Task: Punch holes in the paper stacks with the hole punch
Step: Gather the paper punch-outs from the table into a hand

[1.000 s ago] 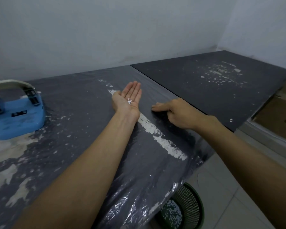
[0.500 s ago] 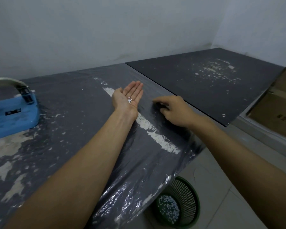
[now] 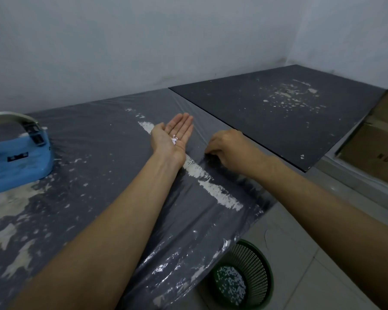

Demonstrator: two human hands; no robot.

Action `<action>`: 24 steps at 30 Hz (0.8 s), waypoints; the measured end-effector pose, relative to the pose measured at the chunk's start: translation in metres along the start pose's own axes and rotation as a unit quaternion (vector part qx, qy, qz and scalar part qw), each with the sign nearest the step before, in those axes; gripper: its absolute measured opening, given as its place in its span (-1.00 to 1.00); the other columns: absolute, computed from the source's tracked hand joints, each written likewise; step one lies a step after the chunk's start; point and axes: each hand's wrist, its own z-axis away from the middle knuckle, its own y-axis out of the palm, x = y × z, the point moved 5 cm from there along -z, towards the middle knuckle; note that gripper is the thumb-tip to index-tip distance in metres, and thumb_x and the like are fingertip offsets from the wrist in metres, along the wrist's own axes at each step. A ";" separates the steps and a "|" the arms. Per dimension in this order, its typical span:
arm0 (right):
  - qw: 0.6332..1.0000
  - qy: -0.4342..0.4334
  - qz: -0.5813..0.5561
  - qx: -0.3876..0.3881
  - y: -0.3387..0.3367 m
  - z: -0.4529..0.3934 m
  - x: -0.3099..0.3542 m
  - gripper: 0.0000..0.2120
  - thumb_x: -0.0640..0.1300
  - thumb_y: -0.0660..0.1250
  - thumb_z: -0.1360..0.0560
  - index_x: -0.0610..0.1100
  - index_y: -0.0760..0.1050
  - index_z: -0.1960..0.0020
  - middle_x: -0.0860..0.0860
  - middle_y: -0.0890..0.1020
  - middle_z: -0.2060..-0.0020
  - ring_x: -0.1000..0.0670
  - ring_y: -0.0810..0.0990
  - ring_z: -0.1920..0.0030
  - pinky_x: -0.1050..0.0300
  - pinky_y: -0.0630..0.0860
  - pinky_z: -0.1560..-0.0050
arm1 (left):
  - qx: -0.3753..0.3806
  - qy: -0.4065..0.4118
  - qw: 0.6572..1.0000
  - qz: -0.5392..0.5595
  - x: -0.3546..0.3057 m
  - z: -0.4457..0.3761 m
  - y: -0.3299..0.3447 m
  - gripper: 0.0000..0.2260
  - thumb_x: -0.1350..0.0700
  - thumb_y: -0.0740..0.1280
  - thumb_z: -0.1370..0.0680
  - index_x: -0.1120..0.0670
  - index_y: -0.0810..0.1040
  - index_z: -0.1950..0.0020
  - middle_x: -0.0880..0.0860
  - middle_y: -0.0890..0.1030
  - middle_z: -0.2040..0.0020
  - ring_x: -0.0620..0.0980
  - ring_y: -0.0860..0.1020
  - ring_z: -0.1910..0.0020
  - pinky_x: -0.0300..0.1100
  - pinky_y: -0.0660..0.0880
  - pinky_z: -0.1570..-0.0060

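With the left hand (image 3: 174, 136) held flat and open as a cup for a few paper bits (image 3: 174, 139), the right hand (image 3: 227, 149) should pinch up stray bits from the table (image 3: 99, 148) gently, its fingers curled down, the hole punch (image 3: 16, 162) sitting far left.

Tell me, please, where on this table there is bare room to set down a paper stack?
The widest bare patch lies between the blue hole punch and the left hand. The far dark tabletop is also free. Crowded: around the right hand, pinching at the plastic.
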 end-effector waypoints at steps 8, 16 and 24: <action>0.985 0.144 -0.085 0.031 -0.010 0.005 -0.015 -0.84 -0.39 0.38 -0.43 -0.20 0.63 0.07 -0.05 0.67 0.16 -0.03 0.63 0.13 0.07 0.58 0.08 | 0.004 -0.028 1.000 0.000 0.016 0.014 0.010 -0.56 0.13 -0.03 -0.71 0.38 0.55 -0.13 0.33 0.66 -0.05 0.24 0.66 -0.10 0.07 0.55 -0.24; 0.947 0.136 -0.280 -0.083 -0.062 -0.019 0.016 -0.86 -0.34 0.51 -0.38 -0.14 0.72 0.14 0.07 0.72 0.28 0.16 0.69 0.24 0.22 0.64 0.11 | -0.013 -0.041 0.999 0.008 0.030 0.028 0.016 -0.53 0.09 -0.03 -0.72 0.33 0.58 0.03 0.10 0.52 0.54 -0.10 0.41 0.66 -0.28 0.44 0.59; 0.963 0.141 -0.218 -0.072 -0.073 -0.019 0.024 -0.89 -0.32 0.55 -0.35 -0.15 0.73 0.17 0.01 0.71 0.32 0.13 0.68 0.29 0.13 0.67 0.15 | -0.022 -0.061 0.998 0.024 0.036 0.047 0.022 -0.63 0.09 0.05 -0.71 0.24 0.57 0.03 0.14 0.64 0.25 0.01 0.60 0.34 -0.16 0.60 0.35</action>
